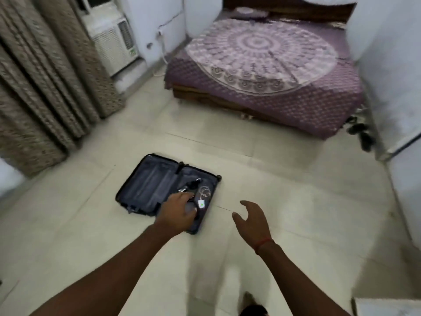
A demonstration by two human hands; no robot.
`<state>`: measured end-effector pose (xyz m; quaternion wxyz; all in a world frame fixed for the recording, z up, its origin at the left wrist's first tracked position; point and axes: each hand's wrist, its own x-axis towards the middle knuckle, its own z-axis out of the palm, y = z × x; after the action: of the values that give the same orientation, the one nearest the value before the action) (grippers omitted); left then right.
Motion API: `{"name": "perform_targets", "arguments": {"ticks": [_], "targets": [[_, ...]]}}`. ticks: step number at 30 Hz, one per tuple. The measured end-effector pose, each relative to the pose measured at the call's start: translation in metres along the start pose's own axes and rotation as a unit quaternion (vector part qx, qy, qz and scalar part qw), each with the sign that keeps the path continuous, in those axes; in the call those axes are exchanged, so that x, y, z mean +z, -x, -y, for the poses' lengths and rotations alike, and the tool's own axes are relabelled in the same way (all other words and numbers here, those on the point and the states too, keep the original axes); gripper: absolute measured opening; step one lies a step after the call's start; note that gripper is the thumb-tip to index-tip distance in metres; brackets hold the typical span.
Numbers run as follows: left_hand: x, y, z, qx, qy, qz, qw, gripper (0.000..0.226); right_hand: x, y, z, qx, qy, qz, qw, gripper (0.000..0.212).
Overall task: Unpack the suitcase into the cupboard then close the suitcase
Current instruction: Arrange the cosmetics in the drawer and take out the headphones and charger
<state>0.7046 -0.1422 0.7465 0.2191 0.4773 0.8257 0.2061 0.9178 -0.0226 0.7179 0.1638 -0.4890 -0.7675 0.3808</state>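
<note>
Item: dark hard-shell suitcase with grey fabric lining (145, 185), lying open flat on the pale tiled floor (284, 201), well apart from the purple mandala-print bed (262, 65).

Contents, right half: black bundled items (192, 184), coiled white cable with small white charger (202, 197).

Left hand (182, 210): over the right half, fingers spread down; grip contents cannot be told.

Right hand (252, 220): beside the case, grip wide, empty.

Risk: cable may snag or trail when lifted; small loose pieces likely overlooked before closing.

The suitcase (157, 185) is dark with grey lining. The bedspread (273, 71) is purple with a pale round mandala. The curtains (45, 87) are beige, patterned. The floor (273, 179) is cream tile. A red thread (264, 244) circles one wrist.
</note>
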Motion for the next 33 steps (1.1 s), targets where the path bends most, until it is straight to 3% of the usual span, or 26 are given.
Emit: {"name": "perform_targets", "arguments": {"ticks": [5, 9, 12, 16, 19, 24, 29, 33], "targets": [[-0.04, -0.029, 0.072, -0.055, 0.035, -0.004, 0.998, 0.051, 0.067, -0.053, 0.043, -0.005, 0.009, 0.055, 0.998, 0.044], [-0.034, -0.082, 0.124, -0.095, 0.046, 0.007, 0.994, 0.047, 0.105, -0.12, 0.057, 0.003, 0.021, 0.095, 0.995, 0.047], [-0.03, -0.124, 0.152, -0.13, 0.062, 0.02, 0.989, 0.037, 0.138, -0.175, 0.061, 0.01, 0.029, 0.131, 0.991, 0.038], [-0.016, -0.176, 0.194, -0.17, 0.127, 0.087, 0.973, 0.046, 0.187, -0.242, 0.05, 0.049, 0.053, 0.195, 0.978, 0.038], [-0.004, -0.215, 0.228, -0.169, 0.147, 0.131, 0.966, 0.035, 0.224, -0.281, 0.04, 0.071, 0.063, 0.221, 0.971, 0.038], [0.075, -0.308, 0.327, -0.173, 0.17, 0.2, 0.949, 0.029, 0.339, -0.358, -0.028, 0.122, 0.069, 0.245, 0.959, 0.018], [0.182, -0.388, 0.424, -0.133, 0.155, 0.166, 0.965, 0.019, 0.454, -0.415, -0.128, 0.177, 0.07, 0.232, 0.954, 0.022], [0.286, -0.426, 0.494, -0.132, 0.105, 0.223, 0.96, 0.03, 0.526, -0.441, -0.218, 0.23, 0.076, 0.222, 0.945, 0.02]]}}
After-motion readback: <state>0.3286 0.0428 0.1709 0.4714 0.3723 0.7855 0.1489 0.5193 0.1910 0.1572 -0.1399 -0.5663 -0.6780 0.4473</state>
